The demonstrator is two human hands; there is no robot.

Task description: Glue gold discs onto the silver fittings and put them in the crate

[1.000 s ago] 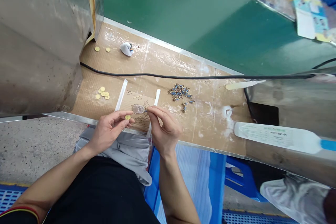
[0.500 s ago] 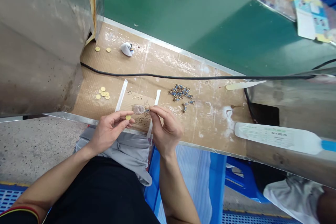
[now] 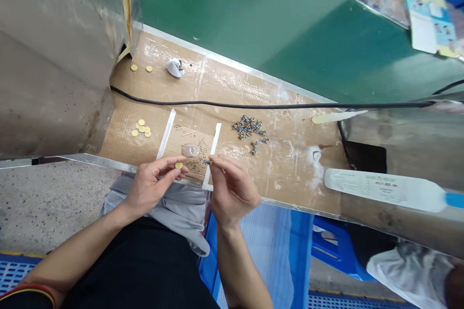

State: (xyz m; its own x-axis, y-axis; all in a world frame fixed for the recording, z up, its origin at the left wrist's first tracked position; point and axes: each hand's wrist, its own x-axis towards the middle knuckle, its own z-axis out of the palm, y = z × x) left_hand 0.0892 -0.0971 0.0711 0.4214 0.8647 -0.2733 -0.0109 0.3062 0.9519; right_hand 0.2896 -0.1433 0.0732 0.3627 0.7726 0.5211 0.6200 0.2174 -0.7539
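Note:
Between the thumb and fingers of my left hand (image 3: 154, 182) is a small round yellow disc (image 3: 179, 165), its flat face turned up. My right hand (image 3: 232, 188) pinches a tiny blue-and-metal piece (image 3: 207, 161) at its fingertips, a short way right of the disc and apart from it. Just beyond both hands, a small clear round dish (image 3: 190, 150) lies on a cardboard patch with dark specks. To the right sits a pile of similar blue-and-brass pieces (image 3: 248, 127). Several more yellow discs (image 3: 142, 129) lie loose at the left.
A black cable (image 3: 224, 105) crosses the cardboard-covered bench (image 3: 290, 154). At the right lies a white bottle with a blue cap (image 3: 380, 188). Two further discs and a white crumpled item (image 3: 175, 67) are at the back left. A blue crate (image 3: 300, 251) stands below the bench edge.
My right hand has drawn back from the clear dish, toward me and slightly right, still pinching the blue piece. My left hand has shifted slightly with the disc.

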